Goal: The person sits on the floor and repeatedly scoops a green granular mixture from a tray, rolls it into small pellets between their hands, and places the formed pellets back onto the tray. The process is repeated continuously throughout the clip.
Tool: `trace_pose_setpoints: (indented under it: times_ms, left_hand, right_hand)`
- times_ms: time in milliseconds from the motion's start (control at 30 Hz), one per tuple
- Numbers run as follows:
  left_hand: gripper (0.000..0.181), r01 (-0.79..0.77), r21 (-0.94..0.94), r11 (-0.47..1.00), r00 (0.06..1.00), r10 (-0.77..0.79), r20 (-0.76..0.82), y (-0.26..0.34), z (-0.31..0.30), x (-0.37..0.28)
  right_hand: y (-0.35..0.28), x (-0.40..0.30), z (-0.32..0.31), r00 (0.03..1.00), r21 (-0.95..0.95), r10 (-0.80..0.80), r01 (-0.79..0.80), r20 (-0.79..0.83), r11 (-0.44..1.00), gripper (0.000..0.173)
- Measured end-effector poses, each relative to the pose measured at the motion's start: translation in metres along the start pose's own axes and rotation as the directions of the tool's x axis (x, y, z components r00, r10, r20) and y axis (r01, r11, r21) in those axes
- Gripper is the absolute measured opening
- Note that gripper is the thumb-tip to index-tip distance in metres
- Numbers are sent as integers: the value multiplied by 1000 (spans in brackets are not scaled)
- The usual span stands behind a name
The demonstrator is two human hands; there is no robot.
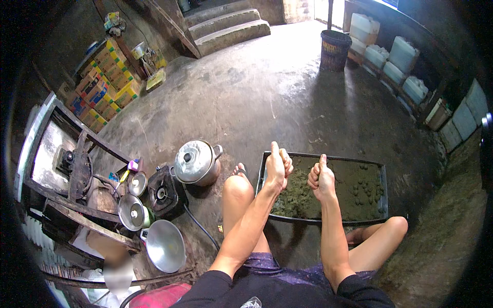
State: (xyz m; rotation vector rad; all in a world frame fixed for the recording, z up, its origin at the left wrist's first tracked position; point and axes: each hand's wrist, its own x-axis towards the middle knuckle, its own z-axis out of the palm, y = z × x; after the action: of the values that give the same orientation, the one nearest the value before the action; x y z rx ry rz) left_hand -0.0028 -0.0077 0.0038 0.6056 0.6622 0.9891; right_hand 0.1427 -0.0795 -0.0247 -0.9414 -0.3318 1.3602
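Both my hands are raised over a dark rectangular tray on the floor in front of me. My left hand hangs above the tray's left end, fingers curled and thumb pointing up. Above the middle is my right hand, in the same thumb-up fist. No object shows in either hand. A lumpy greenish-brown paste fills the tray's left part, with a flatter brown layer further right. Several small rounded lumps lie near its right end.
To my left stand a lidded metal pot, a gas stove with a hose, and a wok. Further off are stacked cartons, concrete steps, a black bucket and plastic jerrycans.
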Motion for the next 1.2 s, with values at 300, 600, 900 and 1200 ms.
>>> trace_pose_setpoints:
  times_ms: [300, 600, 900, 1200]
  left_hand:
    - [51, 184, 93, 978, 983, -182, -28, -1, 21, 2]
    - [52, 122, -19, 992, 991, -121, 65, 4, 16, -1]
    - [55, 207, 22, 978, 978, -207, 4, 2, 19, -1]
    - [47, 191, 119, 974, 980, -182, -82, 11, 27, -9]
  right_hand:
    - [-18, -8, 2, 995, -88, 88, -92, -45, 992, 50]
    - [-1, -1, 0, 1000, -51, -14, 14, -10, 999, 49]
    - [-14, -7, 9, 990, -119, 98, -110, -103, 987, 51]
    - [-10, -9, 9, 999, -195, -51, 50, -2, 980, 40]
